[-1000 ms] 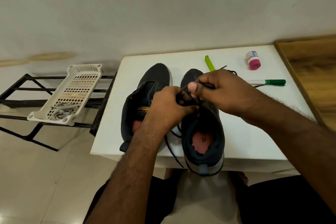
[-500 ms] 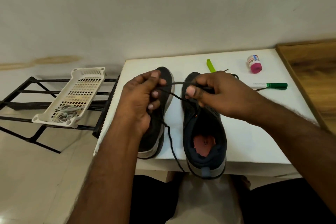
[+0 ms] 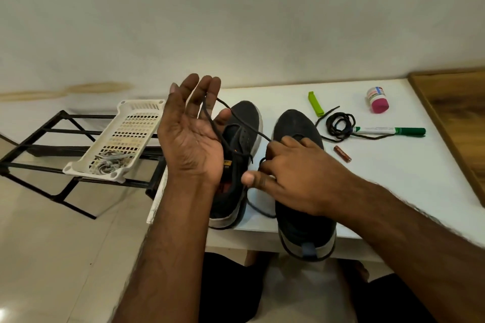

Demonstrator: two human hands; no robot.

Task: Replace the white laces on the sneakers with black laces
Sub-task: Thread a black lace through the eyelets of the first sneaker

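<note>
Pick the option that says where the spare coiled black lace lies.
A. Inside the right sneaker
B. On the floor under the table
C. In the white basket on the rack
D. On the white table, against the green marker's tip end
D: the coiled black lace lies on the white table, right of both sneakers, at the white end of the green marker.

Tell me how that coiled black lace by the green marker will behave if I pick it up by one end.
The coiled black lace looks thin and limp, so it would probably uncoil and dangle rather than lift as a bundle. A loop lies at the green marker tip, so it may drag it. It seems very light; the table looks smooth, so it should slide easily.
</note>
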